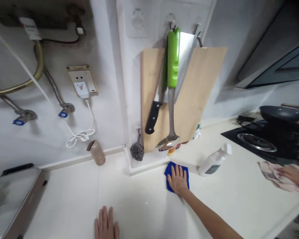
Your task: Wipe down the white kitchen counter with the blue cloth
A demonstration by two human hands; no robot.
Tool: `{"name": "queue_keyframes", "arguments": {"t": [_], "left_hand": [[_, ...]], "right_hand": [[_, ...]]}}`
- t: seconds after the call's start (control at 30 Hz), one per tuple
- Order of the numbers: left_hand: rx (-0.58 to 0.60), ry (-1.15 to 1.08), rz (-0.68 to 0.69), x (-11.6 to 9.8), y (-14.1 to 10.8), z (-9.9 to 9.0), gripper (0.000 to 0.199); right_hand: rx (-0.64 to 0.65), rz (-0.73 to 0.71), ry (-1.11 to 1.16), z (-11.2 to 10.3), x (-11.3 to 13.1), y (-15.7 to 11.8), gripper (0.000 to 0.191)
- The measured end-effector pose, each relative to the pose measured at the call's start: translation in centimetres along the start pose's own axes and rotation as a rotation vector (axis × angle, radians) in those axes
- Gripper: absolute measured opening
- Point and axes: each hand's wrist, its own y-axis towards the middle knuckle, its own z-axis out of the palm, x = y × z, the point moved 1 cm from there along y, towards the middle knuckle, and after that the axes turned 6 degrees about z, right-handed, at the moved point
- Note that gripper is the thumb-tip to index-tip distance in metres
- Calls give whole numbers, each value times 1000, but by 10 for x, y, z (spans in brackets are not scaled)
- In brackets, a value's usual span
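Note:
My right hand (178,181) lies flat with its fingers spread on a folded blue cloth (184,170), pressing it against the white countertop (137,202). The cloth sits just in front of the low ledge under the hanging board. At the bottom edge of the view, my left hand (106,225) rests palm down on the counter, fingers stretched out, with nothing in it. A white bottle (211,164) with a grey label stands to the right of the blue cloth.
Another person's hand (292,176) holds a pale pink cloth (271,174) beside the black cooktop (254,137). A wooden board (201,83), knife (153,118), green-handled spoon (173,61) and steel scrubber (137,151) hang ahead. A brownish cup (98,154) stands by the wall.

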Motion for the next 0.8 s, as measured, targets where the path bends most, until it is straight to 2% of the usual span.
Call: {"name": "queue_keyframes", "arguments": {"t": [0.07,0.17,0.33,0.47,0.53,0.6,0.8], "left_hand": [[4,8,11,-3,3,-6,70],[10,18,23,-7,6,-13,71],[1,37,10,-8,4,-14,69],[9,38,3,-6,-2,-7,61],[10,47,-1,-5,-6,-2,58],[12,56,-8,-3,-10,3,59],[44,88,-63,-6,-18,15,84]], "right_hand": [[23,-42,-5,-5,20,-16,67],[95,-168,47,-21,63,-43,69],[181,-495,234,-58,144,-104,75],[211,-826,361,-81,185,-142,74],[230,-937,400,-88,200,-141,74],[244,-969,413,-92,216,-127,73],[235,-826,379,-81,269,-64,73]]}}
